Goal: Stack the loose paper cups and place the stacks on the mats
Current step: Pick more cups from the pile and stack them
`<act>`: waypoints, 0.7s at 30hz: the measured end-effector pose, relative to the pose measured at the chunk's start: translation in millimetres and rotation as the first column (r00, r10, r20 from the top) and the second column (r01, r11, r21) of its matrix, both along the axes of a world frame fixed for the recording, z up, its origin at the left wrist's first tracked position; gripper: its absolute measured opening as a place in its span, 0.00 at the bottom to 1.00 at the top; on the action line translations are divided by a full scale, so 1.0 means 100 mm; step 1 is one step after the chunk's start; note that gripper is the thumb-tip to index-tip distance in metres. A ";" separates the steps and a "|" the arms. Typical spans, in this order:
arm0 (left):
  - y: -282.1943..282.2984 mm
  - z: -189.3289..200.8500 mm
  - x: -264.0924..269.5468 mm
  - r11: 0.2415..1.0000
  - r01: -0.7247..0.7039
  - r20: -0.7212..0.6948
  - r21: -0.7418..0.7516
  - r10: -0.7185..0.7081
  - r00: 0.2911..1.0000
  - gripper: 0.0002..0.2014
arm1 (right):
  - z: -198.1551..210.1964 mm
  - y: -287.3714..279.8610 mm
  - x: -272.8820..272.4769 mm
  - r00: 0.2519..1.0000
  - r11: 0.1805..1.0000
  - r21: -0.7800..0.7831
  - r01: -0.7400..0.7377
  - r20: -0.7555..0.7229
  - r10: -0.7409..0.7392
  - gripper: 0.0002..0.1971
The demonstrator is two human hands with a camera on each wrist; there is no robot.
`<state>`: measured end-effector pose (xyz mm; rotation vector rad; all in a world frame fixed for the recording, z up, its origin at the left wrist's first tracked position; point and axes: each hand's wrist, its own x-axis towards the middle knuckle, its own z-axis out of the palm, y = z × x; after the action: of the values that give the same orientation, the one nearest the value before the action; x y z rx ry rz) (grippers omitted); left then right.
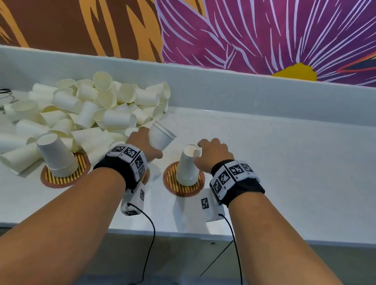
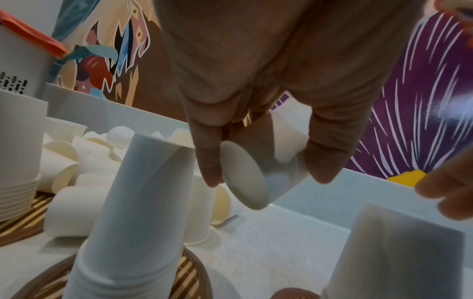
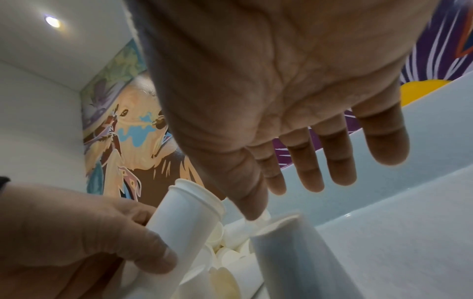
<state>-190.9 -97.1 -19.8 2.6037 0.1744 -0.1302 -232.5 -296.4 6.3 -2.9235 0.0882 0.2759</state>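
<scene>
We hold one cup (image 1: 161, 137) in our left hand (image 1: 141, 143), thumb and fingers pinched round its wall, tilted w/ its mouth up and to the right. Its target, the stack (image 1: 188, 165), stands upside down on the right mat (image 1: 171, 184), just right of and below the cup. Our right hand (image 1: 212, 154) has relaxed fingers and its thumb touches the stack top, gripping nothing. So we judge the cup must flip mouth-down first. The pile (image 1: 88, 108) lies left on the surface (image 1: 294, 176).
</scene>
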 end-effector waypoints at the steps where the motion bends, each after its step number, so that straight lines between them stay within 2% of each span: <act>1: 0.03 0.03 0.00 1.000 -0.002 0.003 -0.010 0.002 1.000 0.38 | 0.03 0.05 0.03 1.000 1.000 0.005 -0.010 0.005 0.010 0.23; 10: 0.57 0.32 0.17 0.998 -0.033 0.047 -0.062 0.036 0.998 0.37 | 0.16 0.76 0.36 0.993 0.994 0.009 -0.111 0.049 0.111 0.23; 15: 0.96 0.52 0.38 0.992 -0.048 0.065 -0.113 0.056 0.996 0.34 | 0.19 1.19 0.62 0.991 0.992 0.028 -0.123 0.046 0.122 0.23; 21: 1.48 0.54 0.69 0.990 -0.055 0.053 -0.133 0.062 0.997 0.35 | 0.14 1.63 0.95 0.995 0.993 0.074 -0.095 0.020 0.094 0.22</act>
<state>-121.8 50.8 33.7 2.4650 0.2140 -0.0445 -137.4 -133.3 20.3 -2.8591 -0.0622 0.2637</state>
